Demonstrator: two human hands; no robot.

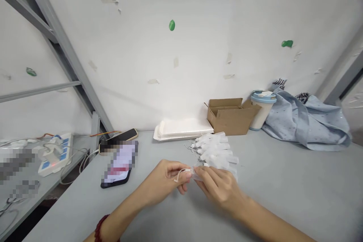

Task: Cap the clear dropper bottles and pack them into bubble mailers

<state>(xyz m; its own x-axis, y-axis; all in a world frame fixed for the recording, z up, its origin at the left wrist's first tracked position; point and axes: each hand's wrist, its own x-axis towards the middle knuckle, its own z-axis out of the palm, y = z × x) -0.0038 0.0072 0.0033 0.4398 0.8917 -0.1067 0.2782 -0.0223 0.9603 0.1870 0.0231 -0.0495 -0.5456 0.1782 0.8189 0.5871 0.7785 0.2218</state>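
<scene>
In front of me, both hands are closed on one small translucent white plastic piece that looks like a tube with a thin white cord. My left hand pinches its left end between thumb and fingers, and the cord curls over the thumb. Fingers of my right hand are wrapped over its right end, hiding most of it. Just behind the right hand lies a pile of similar white tubes, their thin cords trailing to the left.
Behind the pile are flat white packs, an open cardboard box, a lidded cup and a light blue cloth bag. Two phones lie on the left, one with a cable. A power strip sits beyond the metal frame post.
</scene>
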